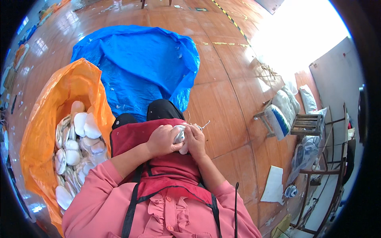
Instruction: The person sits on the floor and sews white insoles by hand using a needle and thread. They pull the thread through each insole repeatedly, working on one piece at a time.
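Observation:
Above my lap, on the red apron, a small bundle of white pads is pinched between my two hands. My left hand closes round its left side, fingers curled. At its right edge my right hand grips with thumb and fingers together. Loose white threads stick out beyond the right fingers. Much of the bundle is hidden by my fingers, so its full shape cannot be made out. To my left, an open orange sack holds many white and beige rounded pads.
A large blue plastic sack lies spread in front of my knees. On the right are a small wooden stool, stuffed white bags, a white sheet and a metal frame. Reddish tiles cover the floor.

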Available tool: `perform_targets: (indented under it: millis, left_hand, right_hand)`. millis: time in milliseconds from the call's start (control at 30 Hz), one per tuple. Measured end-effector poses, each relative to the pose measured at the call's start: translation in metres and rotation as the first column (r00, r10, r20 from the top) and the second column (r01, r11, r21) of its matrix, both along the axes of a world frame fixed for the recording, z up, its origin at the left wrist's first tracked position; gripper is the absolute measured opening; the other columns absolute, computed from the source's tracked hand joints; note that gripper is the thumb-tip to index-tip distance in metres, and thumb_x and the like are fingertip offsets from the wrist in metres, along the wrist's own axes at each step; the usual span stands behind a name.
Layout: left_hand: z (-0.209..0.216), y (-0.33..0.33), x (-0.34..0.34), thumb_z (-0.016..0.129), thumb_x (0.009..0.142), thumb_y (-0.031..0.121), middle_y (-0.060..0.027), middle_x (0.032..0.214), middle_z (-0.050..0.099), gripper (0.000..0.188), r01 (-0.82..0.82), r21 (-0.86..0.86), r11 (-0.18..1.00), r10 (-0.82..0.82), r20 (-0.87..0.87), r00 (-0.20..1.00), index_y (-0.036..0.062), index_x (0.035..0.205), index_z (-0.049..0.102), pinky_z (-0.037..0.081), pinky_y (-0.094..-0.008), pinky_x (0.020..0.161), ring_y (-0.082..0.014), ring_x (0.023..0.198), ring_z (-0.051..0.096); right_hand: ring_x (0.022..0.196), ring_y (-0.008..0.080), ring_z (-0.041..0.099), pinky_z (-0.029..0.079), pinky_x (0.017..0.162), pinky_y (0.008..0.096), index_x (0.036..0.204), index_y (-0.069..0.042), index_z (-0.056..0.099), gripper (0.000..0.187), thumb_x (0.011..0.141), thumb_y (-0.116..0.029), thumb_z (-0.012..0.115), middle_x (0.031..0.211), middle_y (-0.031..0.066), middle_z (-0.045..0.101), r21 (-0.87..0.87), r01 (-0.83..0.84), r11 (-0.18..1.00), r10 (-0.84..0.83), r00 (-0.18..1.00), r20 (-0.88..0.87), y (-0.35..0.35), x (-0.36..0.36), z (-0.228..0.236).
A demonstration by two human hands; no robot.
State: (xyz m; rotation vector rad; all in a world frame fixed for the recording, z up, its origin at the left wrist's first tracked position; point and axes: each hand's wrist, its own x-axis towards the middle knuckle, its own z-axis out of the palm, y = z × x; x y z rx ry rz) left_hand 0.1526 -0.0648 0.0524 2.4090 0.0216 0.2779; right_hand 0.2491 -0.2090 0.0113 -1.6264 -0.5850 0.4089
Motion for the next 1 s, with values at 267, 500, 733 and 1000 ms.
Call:
perform_targets:
  millis: [267,500,733,1000]
  left_hand:
    - [0.042,0.0,0.01,0.074,0.071,0.046,-0.0105,0.086,0.058,0.04,0.004,0.355,0.935,0.068,-0.189,0.98,0.0072,0.079,0.068,0.045,-0.0445,0.073,-0.028,0.089,0.055]
    - [0.047,0.001,0.016,0.07,0.074,0.048,-0.0084,0.089,0.061,0.037,0.047,0.527,0.849,0.028,-0.133,0.991,0.0109,0.079,0.069,0.044,-0.0452,0.069,-0.0259,0.091,0.057]
    - [0.02,0.01,0.021,0.063,0.082,0.046,-0.0177,0.076,0.069,0.04,0.164,0.24,0.957,-0.07,-0.356,0.932,0.0073,0.079,0.069,0.052,-0.0481,0.064,-0.0355,0.072,0.069]
    - [0.002,0.006,0.005,0.068,0.077,0.038,-0.0175,0.072,0.066,0.03,0.166,0.045,0.985,-0.156,-0.178,0.972,0.0091,0.073,0.066,0.05,-0.0492,0.061,-0.0372,0.068,0.066]
  right_hand:
    - [0.082,0.0197,0.061,0.048,0.074,0.0304,0.107,0.0,0.071,0.018,0.094,-0.007,0.059,0.088,0.0094,0.063,0.041,0.079,0.996,-0.083,0.99,0.116,-0.003,-0.018,0.006]
    - [0.09,0.026,0.064,0.05,0.081,0.0342,0.111,-0.002,0.07,0.021,0.094,-0.009,0.06,0.096,0.0136,0.067,0.039,0.063,0.997,-0.07,0.974,0.217,-0.003,-0.016,0.006]
    - [0.104,0.0332,0.064,0.048,0.093,0.0391,0.114,-0.003,0.069,0.028,0.098,-0.022,0.055,0.109,0.0183,0.068,-0.158,0.072,0.985,-0.034,0.972,0.234,-0.003,-0.02,-0.002]
    - [0.092,0.0312,0.066,0.05,0.083,0.0395,0.104,-0.004,0.072,0.029,0.099,-0.025,0.052,0.096,0.0164,0.069,-0.21,0.05,0.976,-0.017,0.988,0.156,-0.007,-0.02,-0.008]
